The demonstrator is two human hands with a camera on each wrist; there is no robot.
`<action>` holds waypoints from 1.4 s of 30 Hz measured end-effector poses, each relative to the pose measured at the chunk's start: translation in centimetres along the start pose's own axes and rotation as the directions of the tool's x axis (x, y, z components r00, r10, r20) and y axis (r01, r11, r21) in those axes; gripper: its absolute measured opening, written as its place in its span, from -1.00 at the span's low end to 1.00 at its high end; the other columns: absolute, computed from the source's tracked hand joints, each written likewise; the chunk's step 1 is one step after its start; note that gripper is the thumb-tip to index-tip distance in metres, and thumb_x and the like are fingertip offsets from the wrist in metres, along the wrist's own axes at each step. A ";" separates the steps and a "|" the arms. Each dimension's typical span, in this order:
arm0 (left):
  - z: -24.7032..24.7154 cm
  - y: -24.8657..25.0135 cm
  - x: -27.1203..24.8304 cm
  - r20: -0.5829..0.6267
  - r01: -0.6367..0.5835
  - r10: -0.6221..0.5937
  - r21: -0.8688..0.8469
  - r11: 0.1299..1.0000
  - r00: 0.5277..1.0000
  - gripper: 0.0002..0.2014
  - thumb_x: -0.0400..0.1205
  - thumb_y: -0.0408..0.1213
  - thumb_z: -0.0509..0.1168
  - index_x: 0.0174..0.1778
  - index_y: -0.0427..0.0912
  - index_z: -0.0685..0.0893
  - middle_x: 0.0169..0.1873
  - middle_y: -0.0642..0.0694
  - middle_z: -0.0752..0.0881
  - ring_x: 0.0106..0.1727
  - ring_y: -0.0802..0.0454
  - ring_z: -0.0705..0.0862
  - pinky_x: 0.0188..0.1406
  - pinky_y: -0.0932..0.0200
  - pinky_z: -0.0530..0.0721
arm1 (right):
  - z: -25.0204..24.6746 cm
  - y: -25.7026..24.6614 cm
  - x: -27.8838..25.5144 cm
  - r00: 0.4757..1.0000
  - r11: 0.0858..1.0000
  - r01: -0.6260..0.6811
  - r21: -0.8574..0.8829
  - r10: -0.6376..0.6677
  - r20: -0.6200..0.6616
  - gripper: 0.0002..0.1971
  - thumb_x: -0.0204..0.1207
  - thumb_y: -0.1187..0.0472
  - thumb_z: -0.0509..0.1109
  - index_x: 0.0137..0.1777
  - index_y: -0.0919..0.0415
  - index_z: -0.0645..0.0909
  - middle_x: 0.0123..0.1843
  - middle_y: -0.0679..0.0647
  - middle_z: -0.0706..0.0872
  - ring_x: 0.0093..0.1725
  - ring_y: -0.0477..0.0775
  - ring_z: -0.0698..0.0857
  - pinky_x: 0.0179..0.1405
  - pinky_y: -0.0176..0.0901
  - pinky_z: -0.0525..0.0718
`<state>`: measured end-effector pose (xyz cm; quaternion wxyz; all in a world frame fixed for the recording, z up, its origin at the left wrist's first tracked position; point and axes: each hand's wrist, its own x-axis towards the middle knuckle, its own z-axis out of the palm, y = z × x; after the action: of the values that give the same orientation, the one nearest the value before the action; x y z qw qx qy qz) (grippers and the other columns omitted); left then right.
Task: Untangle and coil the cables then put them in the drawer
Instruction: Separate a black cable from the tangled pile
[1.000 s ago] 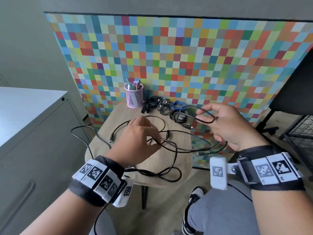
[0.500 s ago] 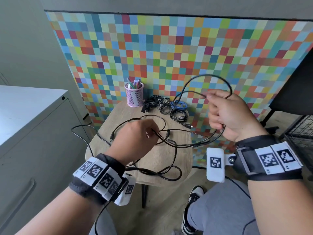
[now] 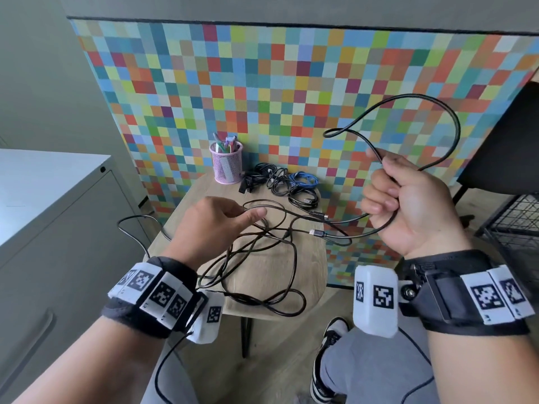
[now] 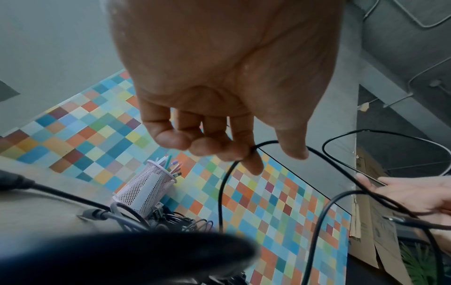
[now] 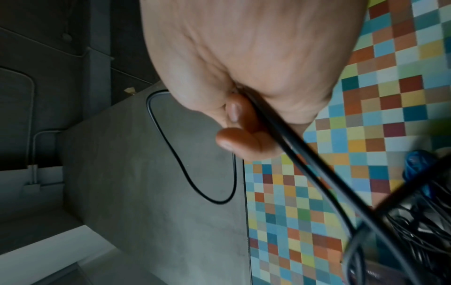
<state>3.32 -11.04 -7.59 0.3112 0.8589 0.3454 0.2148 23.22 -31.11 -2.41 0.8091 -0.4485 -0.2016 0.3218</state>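
Note:
A tangle of black cables (image 3: 262, 272) lies on the small wooden table (image 3: 309, 258); two plug ends (image 3: 319, 233) hang above its right edge. My right hand (image 3: 382, 185) is raised right of the table and grips loops of one black cable (image 3: 437, 112), which arcs up against the chequered panel. The right wrist view shows its fingers (image 5: 244, 125) curled round that cable (image 5: 280, 135). Over the table, my left hand (image 3: 248, 212) pinches a strand of black cable (image 4: 224, 183) between its thumb and index finger (image 4: 251, 160). The grey cabinet's drawer fronts (image 3: 58, 258) at left are closed.
At the table's far edge stand a pink mesh pen cup (image 3: 226, 161), several coiled black cables (image 3: 280, 182) and a blue coil (image 3: 303, 179). A black chair (image 3: 510, 135) and a wire basket (image 3: 519, 228) are to the right. My knee and shoe (image 3: 329, 345) are under the table's edge.
My right hand has risen and pulled its cable loop higher and wider. My left hand has lifted off the tangle towards the right with a strand in its fingers.

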 end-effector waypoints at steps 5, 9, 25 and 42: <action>0.8 0.9 -0.1 0.021 -0.122 0.122 -0.029 0.992 0.992 -0.66 0.64 0.23 0.36 -0.34 0.14 0.80 -0.10 0.14 0.70 -0.13 0.18 0.67 -0.20 0.15 0.54 | 0.4 1.4 -0.2 0.999 0.996 0.022 0.088 -0.018 -0.042 -0.70 0.85 0.26 0.06 0.05 0.12 0.64 -0.56 -0.09 0.20 -0.63 -0.13 0.20 -0.64 -0.31 0.34; 1.4 2.0 -0.7 0.140 -0.252 0.257 -0.052 0.966 0.956 -0.93 0.62 -0.09 0.46 -0.14 0.09 0.84 -0.07 0.19 0.78 0.00 0.17 0.73 0.13 0.03 0.70 | 0.8 2.0 0.1 0.996 0.989 0.023 0.147 -0.010 -0.086 -0.69 0.86 0.26 0.05 0.05 0.12 0.63 -0.55 -0.09 0.21 -0.62 -0.13 0.20 -0.64 -0.31 0.33; 1.1 4.4 -1.9 0.401 -0.372 0.320 0.057 0.926 0.858 -0.83 0.75 -0.04 0.33 -0.04 0.11 0.83 -0.22 0.25 0.79 -0.08 0.19 0.74 -0.14 0.27 0.62 | -0.5 3.4 2.1 0.992 0.602 -0.025 -0.798 -0.087 -0.096 -0.64 0.83 0.31 0.12 0.38 0.16 0.73 -0.34 0.07 0.54 -0.41 0.01 0.59 -0.15 0.23 0.89; 3.4 5.7 -1.3 0.699 -0.371 0.227 0.059 0.927 0.678 -0.49 0.74 -0.28 0.11 0.57 0.28 0.50 -0.44 0.07 0.82 -0.31 0.34 0.69 -0.07 0.29 0.61 | 2.0 2.7 2.1 0.982 0.864 0.012 -0.503 -0.106 -0.159 -0.63 0.81 0.42 0.07 0.19 0.12 0.70 -0.28 0.01 0.46 -0.54 -0.06 0.47 -0.37 0.11 0.84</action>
<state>7.11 -16.53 -6.32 0.2901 0.9481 0.0806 -0.1019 22.55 -27.37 -3.60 0.6899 -0.6635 -0.2170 0.1915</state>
